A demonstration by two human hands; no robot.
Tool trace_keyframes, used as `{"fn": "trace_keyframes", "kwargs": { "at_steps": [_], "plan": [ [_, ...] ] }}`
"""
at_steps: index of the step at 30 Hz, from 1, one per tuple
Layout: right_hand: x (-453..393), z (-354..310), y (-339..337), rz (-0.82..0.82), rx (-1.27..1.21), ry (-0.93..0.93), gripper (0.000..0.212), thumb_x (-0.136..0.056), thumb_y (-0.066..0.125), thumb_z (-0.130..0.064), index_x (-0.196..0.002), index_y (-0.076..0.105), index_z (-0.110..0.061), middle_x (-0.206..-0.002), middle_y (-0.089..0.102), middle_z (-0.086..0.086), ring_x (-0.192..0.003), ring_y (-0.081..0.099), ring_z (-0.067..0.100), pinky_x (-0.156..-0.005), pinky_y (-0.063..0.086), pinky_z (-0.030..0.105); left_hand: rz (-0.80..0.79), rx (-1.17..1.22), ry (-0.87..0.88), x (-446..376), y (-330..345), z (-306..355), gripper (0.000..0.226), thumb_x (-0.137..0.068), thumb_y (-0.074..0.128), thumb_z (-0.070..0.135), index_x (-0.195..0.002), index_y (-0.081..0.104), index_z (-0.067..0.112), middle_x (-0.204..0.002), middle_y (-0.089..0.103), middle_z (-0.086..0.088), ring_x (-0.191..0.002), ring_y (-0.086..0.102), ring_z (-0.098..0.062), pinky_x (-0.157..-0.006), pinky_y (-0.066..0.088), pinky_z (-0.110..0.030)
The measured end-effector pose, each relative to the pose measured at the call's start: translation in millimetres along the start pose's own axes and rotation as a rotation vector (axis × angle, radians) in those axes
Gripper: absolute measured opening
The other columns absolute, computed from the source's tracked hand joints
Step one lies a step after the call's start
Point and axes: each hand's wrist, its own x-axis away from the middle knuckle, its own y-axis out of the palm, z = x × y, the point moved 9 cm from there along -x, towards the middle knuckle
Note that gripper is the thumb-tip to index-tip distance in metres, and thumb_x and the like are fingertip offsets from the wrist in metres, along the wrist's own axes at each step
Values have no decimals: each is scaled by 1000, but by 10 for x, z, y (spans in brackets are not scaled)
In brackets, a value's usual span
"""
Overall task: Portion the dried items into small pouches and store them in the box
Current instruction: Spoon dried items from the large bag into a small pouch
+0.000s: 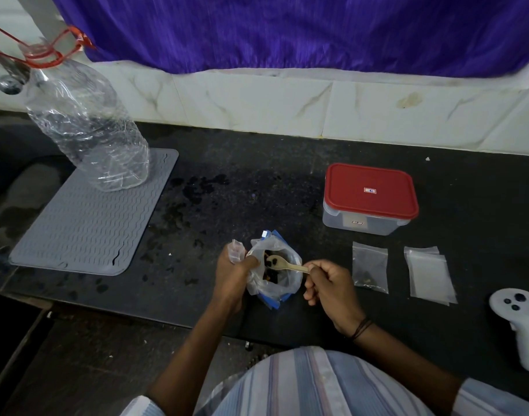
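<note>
My right hand (329, 291) pinched one wooden spoon (285, 264), bowl toward 9 o'clock inside one bag (272, 270), whose rim my left hand (234, 271) gripped alongside one small pouch (238, 250).

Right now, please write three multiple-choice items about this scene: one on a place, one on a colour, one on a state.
1. Where does the crumpled clear plastic bottle stand?
A. on the grey ribbed mat
B. on the box
C. beside the pouches

2. What colour is the lid of the clear plastic box?
A. blue
B. red
C. grey

3. What does the right hand do?
A. lies flat
B. holds a small wooden spoon
C. lifts the lid

Answers: 1 A, the bottle's base is on the mat. 2 B, it is plainly red. 3 B, its fingers pinch the spoon's handle over the open bag.
</note>
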Motion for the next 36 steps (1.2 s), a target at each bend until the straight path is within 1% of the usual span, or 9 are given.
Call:
{"fn": "trace_keyframes", "kwargs": {
  "at_steps": [7, 10, 13, 15, 18, 22, 27, 31, 36],
  "plan": [
    [17, -29, 28, -27, 66, -32, 20, -100, 47, -13, -97, 67, -16, -73, 64, 8, -56, 61, 16, -54, 53, 28, -14, -39, 28, 29, -6, 29, 21, -85, 64, -4, -103, 54, 1, -90, 65, -18, -78, 67, -27, -70, 58, -41],
    [40, -103, -59, 11, 35, -43, 20, -100, 48, -13, -96, 66, -17, -72, 63, 8, -55, 60, 17, -53, 52, 28, 4, -77, 95, 29, -40, 112, 20, -85, 69, 1, -92, 52, 9, -80, 58, -6, -70, 61, -13, -61, 54, -27],
    [107, -211, -184, 38, 1, -46, 19, -100, 48, -11, -97, 66, -14, -69, 61, 9, -53, 57, 16, -50, 49, 27, 81, -142, 186, 45, -145, 217, 26, -83, 77, 15, -89, 52, 14, -80, 56, 0, -73, 58, -11, -66, 53, -32],
    [186, -313, -270, 54, -23, -51, 19, -99, 49, -10, -96, 67, -12, -67, 60, 8, -51, 56, 16, -47, 48, 26, 165, -181, 300, 125, -235, 350, 30, -82, 80, 21, -86, 51, 18, -79, 55, 3, -72, 56, -9, -69, 51, -32],
    [335, -545, -329, 58, -65, -91, 19, -98, 50, -8, -94, 68, -11, -64, 59, 8, -50, 54, 17, -45, 46, 27, 241, -309, 510, 305, -257, 622, 39, -80, 82, 22, -80, 43, 28, -74, 50, 9, -65, 49, 0, -60, 44, -17],
    [498, -906, -326, 51, -138, -164, 19, -98, 50, -6, -93, 68, -7, -60, 57, 7, -47, 52, 19, -41, 44, 26, 175, -511, 607, 360, -76, 784, 42, -76, 83, 22, -83, 43, 27, -75, 52, 9, -66, 52, 1, -58, 40, -9],
    [562, -1135, -234, 8, -147, -240, 20, -97, 50, -5, -90, 69, -7, -56, 55, 5, -44, 50, 19, -39, 42, 28, 127, -631, 674, 425, 114, 817, 48, -77, 81, 21, -82, 36, 38, -79, 54, 6, -71, 55, -6, -61, 39, -14],
    [592, -1211, -178, 23, 70, -358, 21, -96, 54, -10, -89, 71, -19, -58, 61, 4, -45, 56, 13, -42, 47, 26, 135, -690, 757, 456, 146, 847, 39, -77, 78, 23, -87, 41, 30, -79, 53, 8, -71, 52, -8, -60, 37, -15],
    [920, -1559, 268, -65, 844, -1002, 22, -93, 49, -17, -99, 70, -13, -72, 61, -3, -58, 53, 5, -51, 50, 23, 81, -754, 827, 490, 236, 820, 30, -72, 61, 41, -91, 42, 28, -83, 53, 4, -73, 48, -12, -61, 36, -25]
  ]
}}
